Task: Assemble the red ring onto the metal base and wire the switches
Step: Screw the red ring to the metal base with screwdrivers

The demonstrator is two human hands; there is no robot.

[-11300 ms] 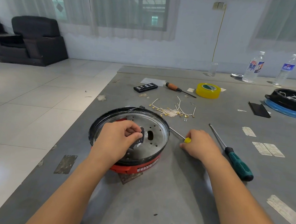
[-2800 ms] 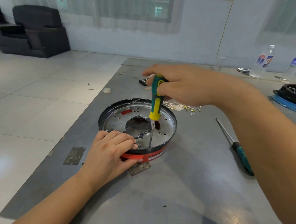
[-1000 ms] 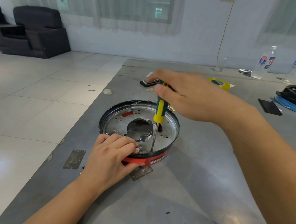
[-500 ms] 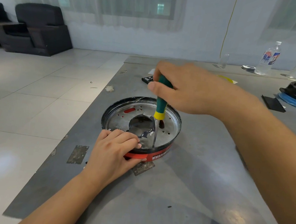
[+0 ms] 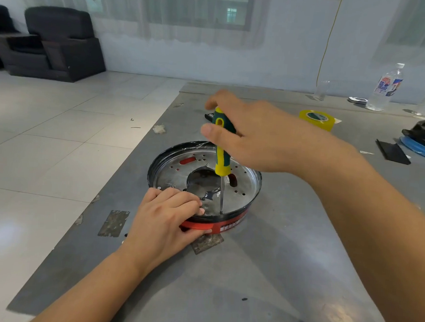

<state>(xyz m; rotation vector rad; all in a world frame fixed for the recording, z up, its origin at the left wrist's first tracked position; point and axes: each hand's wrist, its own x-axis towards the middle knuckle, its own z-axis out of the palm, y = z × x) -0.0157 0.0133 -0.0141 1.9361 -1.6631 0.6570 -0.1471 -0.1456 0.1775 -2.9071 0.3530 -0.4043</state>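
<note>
A round metal base [image 5: 175, 176] with a black rim and a large centre hole sits on the red ring [image 5: 230, 224] in the middle of the grey table. My left hand [image 5: 165, 217] presses on the near rim, thumb against the red ring, fingers curled over the plate. My right hand [image 5: 252, 136] grips the green-and-yellow screwdriver [image 5: 222, 151] upright. Its tip touches the plate near the front rim. A small dark part [image 5: 208, 195] lies at the hole's near edge, beside my left fingertips.
A yellow tape roll [image 5: 317, 119] lies at the back. At the far right sit a black plate [image 5: 392, 154] and a black-and-blue assembly [image 5: 424, 142]. Two water bottles [image 5: 385, 86] stand at the far edge. The table's left edge drops to a tiled floor.
Over the last second the screwdriver stays upright on the plate while my right hand shifts its grip on the handle. My left hand keeps its hold on the rim.
</note>
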